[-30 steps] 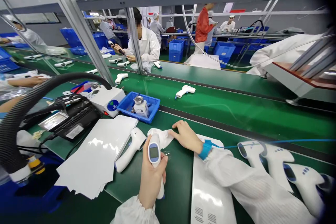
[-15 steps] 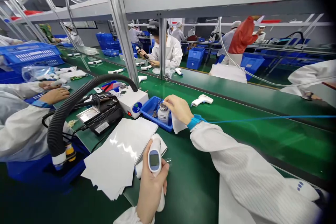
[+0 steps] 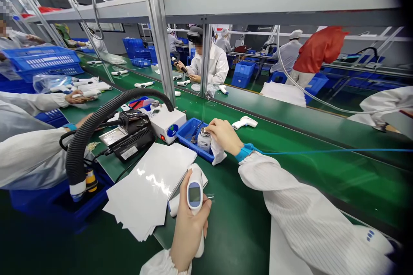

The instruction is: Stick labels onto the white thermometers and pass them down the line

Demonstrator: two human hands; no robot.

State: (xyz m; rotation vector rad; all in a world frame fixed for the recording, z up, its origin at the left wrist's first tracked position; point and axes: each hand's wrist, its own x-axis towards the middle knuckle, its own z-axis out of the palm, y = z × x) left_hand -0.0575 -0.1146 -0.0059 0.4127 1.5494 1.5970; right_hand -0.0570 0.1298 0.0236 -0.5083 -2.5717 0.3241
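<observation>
My left hand (image 3: 190,227) is wrapped round the handle of a white infrared thermometer (image 3: 195,172), whose small grey screen faces me. Above a blue tray (image 3: 187,139), my right hand (image 3: 226,135) has its fingers closed at the metal top of a white bottle (image 3: 204,142). A white cloth (image 3: 218,151) hangs from beneath that hand over the tray's near edge; how the fingers grip it is partly hidden. Another white thermometer (image 3: 244,123) lies on the green belt beyond my right hand.
White sheets (image 3: 151,184) lie left of my left hand, partly covering another white device (image 3: 174,205). A black hose (image 3: 74,150) arches from a white box (image 3: 169,124). A co-worker's sleeves (image 3: 32,146) reach in from the left. A blue cord (image 3: 322,151) runs from my right wristband.
The view has shifted slightly, moving most things right. My right fingers are a little lower at the bottle top. At left, a co-worker's hands have moved, one now holding a white device.
</observation>
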